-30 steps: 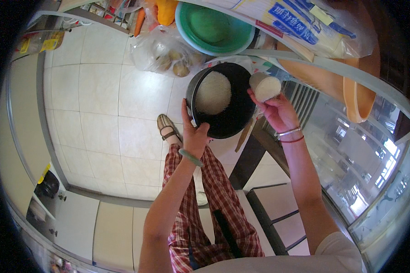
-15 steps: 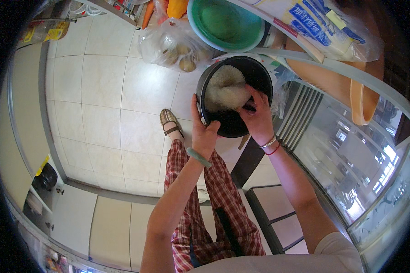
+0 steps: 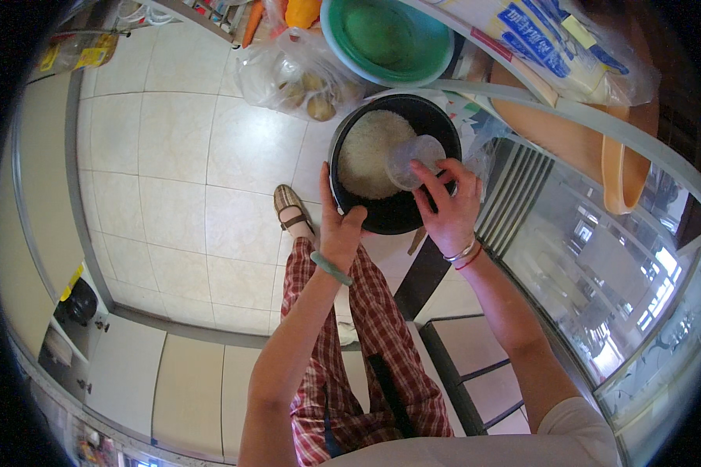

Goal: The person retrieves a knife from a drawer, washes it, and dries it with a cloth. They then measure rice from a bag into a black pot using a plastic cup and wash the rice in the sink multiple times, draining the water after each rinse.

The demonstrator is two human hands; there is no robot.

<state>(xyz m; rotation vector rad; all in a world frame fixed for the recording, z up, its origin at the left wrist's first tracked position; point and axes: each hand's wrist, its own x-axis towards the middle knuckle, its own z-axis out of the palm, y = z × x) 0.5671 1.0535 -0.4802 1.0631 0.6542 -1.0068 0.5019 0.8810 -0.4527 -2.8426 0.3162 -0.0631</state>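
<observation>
A round black pot [image 3: 438, 121] is in front of me, tilted slightly, with a mound of white rice [image 3: 368, 152] in it. My left hand [image 3: 339, 227] grips its near left rim, the thumb bent over the edge and the fingers along the outside wall. Between the thumb and fingers of my right hand [image 3: 453, 208] is a clear plastic cup [image 3: 414, 158]. The cup is over the right part of the rice, inside the pot's mouth; whether anything is in it I cannot tell.
Beyond the pot stand a green basin [image 3: 382, 35] and a clear bag of round, potato-like vegetables [image 3: 316, 97]. A printed plastic package [image 3: 553, 47] lies at the upper right, above an orange container [image 3: 621, 175]. A glass-topped surface [image 3: 592, 265] is at my right.
The cup has come up into clear sight and shifted right with my right hand. The rice, blurred by motion before, now lies still. The pot has moved slightly left.
</observation>
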